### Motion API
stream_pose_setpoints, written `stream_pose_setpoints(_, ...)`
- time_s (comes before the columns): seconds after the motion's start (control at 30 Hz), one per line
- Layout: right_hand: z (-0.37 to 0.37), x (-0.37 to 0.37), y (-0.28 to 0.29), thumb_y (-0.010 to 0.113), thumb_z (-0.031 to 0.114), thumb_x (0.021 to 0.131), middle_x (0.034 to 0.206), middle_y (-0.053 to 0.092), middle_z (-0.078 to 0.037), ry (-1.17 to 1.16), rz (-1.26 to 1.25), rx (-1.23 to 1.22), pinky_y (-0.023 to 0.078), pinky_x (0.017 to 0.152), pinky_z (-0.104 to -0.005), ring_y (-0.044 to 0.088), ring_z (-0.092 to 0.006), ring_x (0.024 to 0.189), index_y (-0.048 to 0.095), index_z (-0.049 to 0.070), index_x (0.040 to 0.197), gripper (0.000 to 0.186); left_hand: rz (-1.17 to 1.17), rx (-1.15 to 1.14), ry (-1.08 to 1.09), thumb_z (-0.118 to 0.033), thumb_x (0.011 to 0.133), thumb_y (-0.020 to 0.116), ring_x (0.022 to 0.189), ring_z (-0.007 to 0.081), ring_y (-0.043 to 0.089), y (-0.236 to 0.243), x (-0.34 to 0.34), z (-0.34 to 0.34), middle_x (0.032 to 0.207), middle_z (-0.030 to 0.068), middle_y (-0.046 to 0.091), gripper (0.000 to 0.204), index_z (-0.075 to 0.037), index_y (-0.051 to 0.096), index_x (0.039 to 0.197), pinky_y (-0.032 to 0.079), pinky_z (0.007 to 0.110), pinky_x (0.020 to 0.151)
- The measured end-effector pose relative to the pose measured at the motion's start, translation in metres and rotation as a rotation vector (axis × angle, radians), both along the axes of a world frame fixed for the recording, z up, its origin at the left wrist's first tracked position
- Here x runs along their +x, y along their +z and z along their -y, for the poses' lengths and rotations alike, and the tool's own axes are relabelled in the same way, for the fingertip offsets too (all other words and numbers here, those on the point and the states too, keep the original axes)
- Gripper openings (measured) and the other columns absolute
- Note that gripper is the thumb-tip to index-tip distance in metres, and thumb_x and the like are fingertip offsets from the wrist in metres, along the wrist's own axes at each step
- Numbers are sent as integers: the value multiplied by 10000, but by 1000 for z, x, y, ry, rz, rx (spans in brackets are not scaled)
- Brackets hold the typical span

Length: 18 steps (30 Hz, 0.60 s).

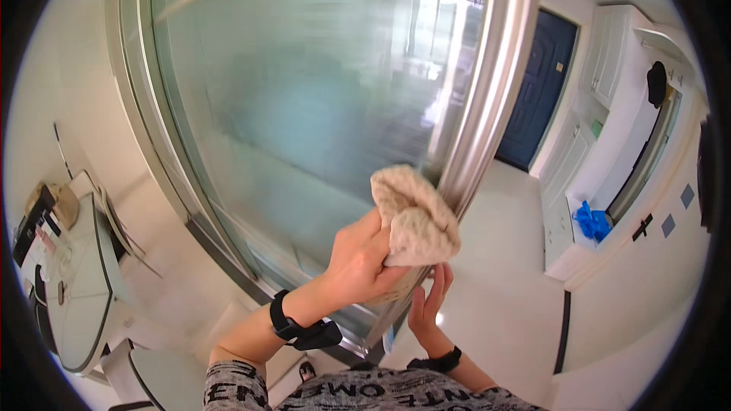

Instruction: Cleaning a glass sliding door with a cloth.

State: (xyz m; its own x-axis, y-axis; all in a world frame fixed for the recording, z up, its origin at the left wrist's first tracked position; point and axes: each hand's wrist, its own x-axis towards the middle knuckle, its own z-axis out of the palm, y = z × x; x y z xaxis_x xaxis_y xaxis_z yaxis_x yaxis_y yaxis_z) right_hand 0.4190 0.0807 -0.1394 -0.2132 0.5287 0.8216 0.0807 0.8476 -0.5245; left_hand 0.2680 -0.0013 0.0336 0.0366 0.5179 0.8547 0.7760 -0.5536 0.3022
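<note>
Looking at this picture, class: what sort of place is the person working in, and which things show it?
Probably a home bathroom beside an entry hall. A curved frosted glass shower door with a metal frame, a white basin cluttered with toiletries, and a dark blue door by white cabinets suggest it.

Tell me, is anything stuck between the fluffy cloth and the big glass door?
Nothing visible is. The left hand grips the beige cloth and holds it right up against the frosted glass door, beside its silver frame. The right hand rests open lower down, by the frame's edge.
</note>
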Motion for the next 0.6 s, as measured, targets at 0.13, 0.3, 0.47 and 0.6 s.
stream_pose_setpoints(0.13, 7, 5, 2, 474, 53, 818, 1267, 342, -249, 25, -34, -52, 301, 971, -438, 361, -383, 1156, 346, -78, 1284, 500, -121, 222, 10, -125, 693, 624, 813, 394, 562, 95, 0, -13, 1023, 188, 547, 366, -45, 571, 1046, 480, 395, 654)
stream_pose_setpoints(0.3, 13, 2, 8, 499, 53, 797, 1222, 381, -263, 6, -74, -61, 293, 966, -455, 372, -404, 1128, 365, -84, 1264, 504, -152, 405, 121, -152, 714, 608, 780, 415, 541, 204, 4, -25, 936, 210, 540, 262, -24, 534, 930, 457, 444, 645)
stream_pose_setpoints(0.47, 10, 5, 14, 510, 51, 786, 1199, 400, -261, -3, -80, -84, 339, 933, -442, 398, -399, 1098, 395, -80, 1245, 491, -318, 566, 501, -191, 704, 630, 774, 392, 555, 254, -8, -29, 925, 189, 550, 281, -22, 536, 907, 459, 449, 636)
stream_pose_setpoints(0.6, 14, 20, 18, 532, 73, 789, 1184, 422, -240, 4, -62, -115, 376, 900, -415, 431, -377, 1067, 420, -55, 1239, 481, -298, 598, 714, -188, 698, 630, 783, 374, 559, 258, -64, -25, 918, 166, 551, 297, -40, 564, 946, 466, 438, 665)
